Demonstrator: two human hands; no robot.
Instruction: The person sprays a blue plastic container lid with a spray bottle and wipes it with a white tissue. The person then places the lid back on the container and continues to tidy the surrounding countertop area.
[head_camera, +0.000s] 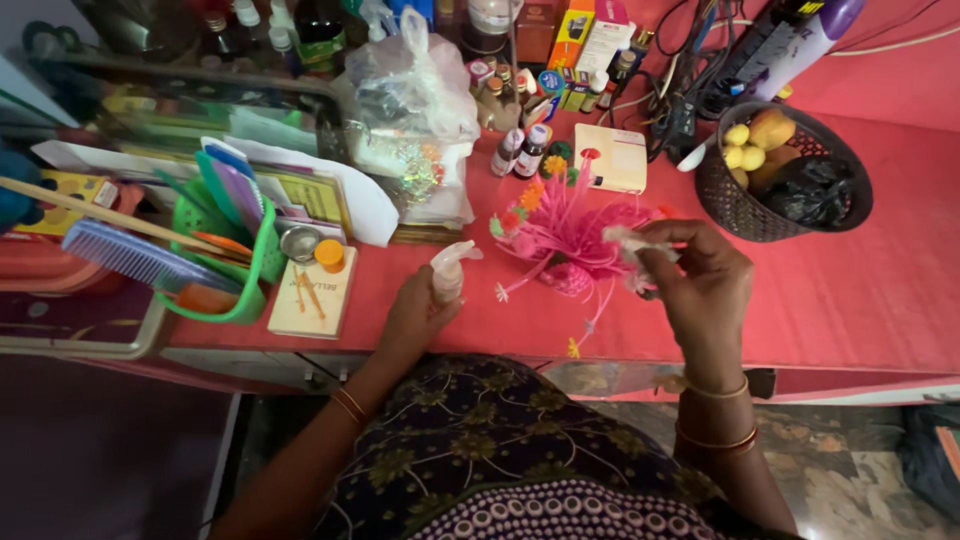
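Desk (850, 290): red top. Toy flower bunch (570, 235): pink stems, with orange, yellow and green blossoms. Spray bottle (447, 272) in the left hand (415, 315): translucent white. Cloth (630, 243) in the right hand (700, 290): off-white. Basket (730, 195): black mesh, holding yellow fruit (745, 148). Holder (250, 270): green. Comb (130, 255): lilac-blue. Dress (500, 450): dark purple, with an olive floral pattern. Bangles (715, 440): gold.
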